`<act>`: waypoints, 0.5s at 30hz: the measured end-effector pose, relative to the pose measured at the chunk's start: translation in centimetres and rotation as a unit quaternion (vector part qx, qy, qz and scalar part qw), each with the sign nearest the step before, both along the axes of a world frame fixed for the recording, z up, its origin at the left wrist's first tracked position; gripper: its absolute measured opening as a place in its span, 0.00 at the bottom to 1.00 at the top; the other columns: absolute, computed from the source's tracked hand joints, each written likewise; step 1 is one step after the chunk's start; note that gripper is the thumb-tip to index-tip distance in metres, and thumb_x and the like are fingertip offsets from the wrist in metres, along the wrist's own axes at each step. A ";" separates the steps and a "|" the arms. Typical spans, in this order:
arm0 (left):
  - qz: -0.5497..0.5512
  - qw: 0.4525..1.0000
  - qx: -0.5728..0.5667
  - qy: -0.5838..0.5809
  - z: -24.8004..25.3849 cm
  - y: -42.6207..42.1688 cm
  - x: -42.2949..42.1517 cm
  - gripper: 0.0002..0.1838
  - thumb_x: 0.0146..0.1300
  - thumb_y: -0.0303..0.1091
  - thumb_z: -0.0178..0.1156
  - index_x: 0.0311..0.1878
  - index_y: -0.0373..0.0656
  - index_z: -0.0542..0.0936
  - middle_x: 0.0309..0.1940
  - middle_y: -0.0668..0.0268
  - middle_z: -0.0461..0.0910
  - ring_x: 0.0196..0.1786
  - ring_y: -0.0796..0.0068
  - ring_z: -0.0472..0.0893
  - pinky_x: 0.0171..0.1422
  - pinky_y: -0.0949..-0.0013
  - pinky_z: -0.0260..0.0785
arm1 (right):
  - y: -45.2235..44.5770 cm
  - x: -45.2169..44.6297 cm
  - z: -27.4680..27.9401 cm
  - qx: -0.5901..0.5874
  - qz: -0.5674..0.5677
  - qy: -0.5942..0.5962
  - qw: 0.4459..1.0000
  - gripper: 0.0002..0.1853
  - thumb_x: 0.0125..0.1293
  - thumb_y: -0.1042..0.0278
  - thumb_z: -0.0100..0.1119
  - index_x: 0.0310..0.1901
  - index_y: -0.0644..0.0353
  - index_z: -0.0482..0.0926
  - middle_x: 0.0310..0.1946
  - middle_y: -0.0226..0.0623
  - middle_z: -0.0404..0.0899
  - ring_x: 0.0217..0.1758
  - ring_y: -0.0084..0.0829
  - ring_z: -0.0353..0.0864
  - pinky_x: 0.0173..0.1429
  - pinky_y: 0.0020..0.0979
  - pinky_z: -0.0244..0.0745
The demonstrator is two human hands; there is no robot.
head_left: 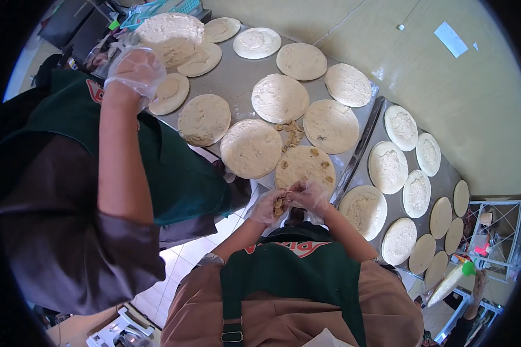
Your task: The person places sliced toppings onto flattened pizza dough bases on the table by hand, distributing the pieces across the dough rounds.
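Note:
My left hand [268,207], in a clear plastic glove, is cupped closed around a small handful of brownish slices [279,206] that look like mushroom. Right beside it, my right hand [308,195], gloved too, has its fingers pinched together at the edge of that handful; what is between the fingertips is hidden. Both hands are over the near table edge, in front of a round pizza base [304,163] with several slices spread on its top. A loose pile of mushroom slices [293,134] lies on the metal table just beyond that base.
More sauce-spread pizza bases [250,148] cover the metal table [237,69]. A second table at right bears white-topped and plain bases [388,168]. On my left stands a co-worker, whose gloved hand [136,72] is by a large base [171,37]. Another person's hand [479,284] shows far right.

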State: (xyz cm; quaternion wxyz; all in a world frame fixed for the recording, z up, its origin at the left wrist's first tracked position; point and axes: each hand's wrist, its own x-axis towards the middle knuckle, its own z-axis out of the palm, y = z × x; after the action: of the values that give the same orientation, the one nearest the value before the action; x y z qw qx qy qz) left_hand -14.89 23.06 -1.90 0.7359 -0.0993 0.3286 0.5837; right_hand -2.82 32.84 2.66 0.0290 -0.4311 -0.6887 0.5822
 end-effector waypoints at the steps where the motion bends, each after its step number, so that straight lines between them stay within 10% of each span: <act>1: 0.004 1.000 0.003 0.014 -0.5 -0.1 -0.1 0.07 0.55 0.31 0.49 0.32 0.37 0.71 0.25 0.65 0.73 0.26 0.79 0.74 0.29 0.80 0.69 | 0.0 0.1 -0.3 -0.057 -0.051 0.044 0.996 0.08 0.44 0.69 0.58 0.29 0.58 0.77 0.18 0.33 0.74 0.21 0.26 0.72 0.30 0.26 0.67; 5: 0.025 0.999 0.011 -0.027 -0.6 -1.0 -1.1 0.08 0.55 0.32 0.51 0.34 0.37 0.71 0.28 0.62 0.73 0.26 0.77 0.74 0.29 0.80 0.71 | 2.0 0.8 -5.8 -0.067 -0.115 0.142 0.981 0.10 0.48 0.62 0.56 0.29 0.59 0.77 0.17 0.33 0.73 0.20 0.26 0.71 0.29 0.25 0.67; 15: 0.118 0.987 -0.021 -0.104 0.0 -4.2 -2.9 0.16 0.58 0.44 0.48 0.38 0.40 0.71 0.34 0.58 0.73 0.35 0.68 0.76 0.30 0.75 0.71 | 8.8 -2.8 -8.6 0.296 -0.024 -0.154 0.942 0.12 0.47 0.56 0.53 0.28 0.55 0.78 0.26 0.40 0.77 0.30 0.34 0.75 0.34 0.31 0.67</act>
State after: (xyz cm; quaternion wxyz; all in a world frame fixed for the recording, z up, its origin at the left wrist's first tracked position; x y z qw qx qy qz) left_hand -17.81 18.86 -1.93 0.6894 -0.2131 0.2490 0.6460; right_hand -5.64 41.67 -5.92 0.0627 -0.5044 -0.8151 0.2780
